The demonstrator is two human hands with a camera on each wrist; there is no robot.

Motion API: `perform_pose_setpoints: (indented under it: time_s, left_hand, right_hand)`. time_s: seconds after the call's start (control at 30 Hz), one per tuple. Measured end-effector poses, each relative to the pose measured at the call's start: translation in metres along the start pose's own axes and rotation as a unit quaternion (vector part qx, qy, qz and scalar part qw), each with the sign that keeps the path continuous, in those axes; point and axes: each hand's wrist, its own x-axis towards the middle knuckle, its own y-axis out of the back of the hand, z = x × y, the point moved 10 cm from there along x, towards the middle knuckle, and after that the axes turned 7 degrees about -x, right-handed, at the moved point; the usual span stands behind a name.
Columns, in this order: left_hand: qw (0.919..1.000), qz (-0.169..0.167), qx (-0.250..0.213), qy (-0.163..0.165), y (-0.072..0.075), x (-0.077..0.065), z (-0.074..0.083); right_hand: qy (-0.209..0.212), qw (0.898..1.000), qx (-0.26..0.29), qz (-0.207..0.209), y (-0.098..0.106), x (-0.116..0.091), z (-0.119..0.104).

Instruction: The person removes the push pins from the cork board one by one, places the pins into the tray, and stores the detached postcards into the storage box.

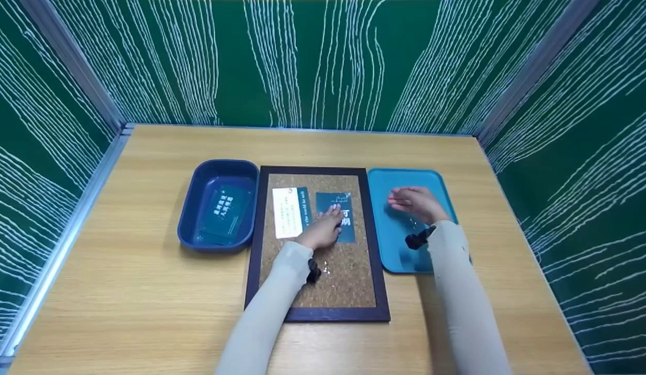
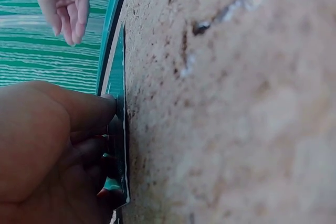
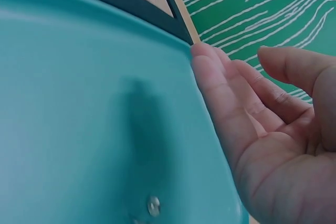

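Observation:
My left hand (image 1: 322, 230) rests on a dark green printed card (image 1: 346, 235), its fingers spread over the card's left part. The card lies on a framed cork board (image 1: 354, 289). In the left wrist view, thumb and fingertips touch the card (image 2: 116, 66) close over the cork. My right hand (image 1: 418, 202) hovers over a turquoise tray (image 1: 396, 179), palm turned inward. Its fingers are loosely bent with nothing between them in the right wrist view. Small clear shiny pieces (image 1: 412, 223), like pushpins, lie in the tray. More shiny pieces (image 1: 326, 268) sit on the cork below the card.
A white-and-green card (image 1: 288, 213) lies on the board's left half. Left of the board stands a dark blue bin (image 1: 185, 224) with several green cards (image 1: 224, 213) inside. Green walls (image 1: 323, 62) with white lines enclose the wooden table (image 1: 146, 302) on three sides.

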Motion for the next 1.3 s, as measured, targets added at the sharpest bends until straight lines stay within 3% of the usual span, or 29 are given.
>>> perform_pose_setpoints:
  time_s: [0.2,0.77,1.3]
  left_hand:
    - [1.0,-0.001,-0.005,-0.002,-0.001,0.0,0.0]
    - [0.9998,-0.004,-0.022,0.001,0.0,0.001,-0.001]
    - [1.0,-0.005,0.001,0.003,0.0,0.001,0.0]
  right_hand:
    - [0.002,0.999,0.031,-0.017,-0.019,0.005,-0.003]
    - [-0.018,0.998,0.033,-0.048,-0.061,0.019,0.003]
    - [-0.019,0.997,0.04,-0.06,-0.078,0.025,0.004]
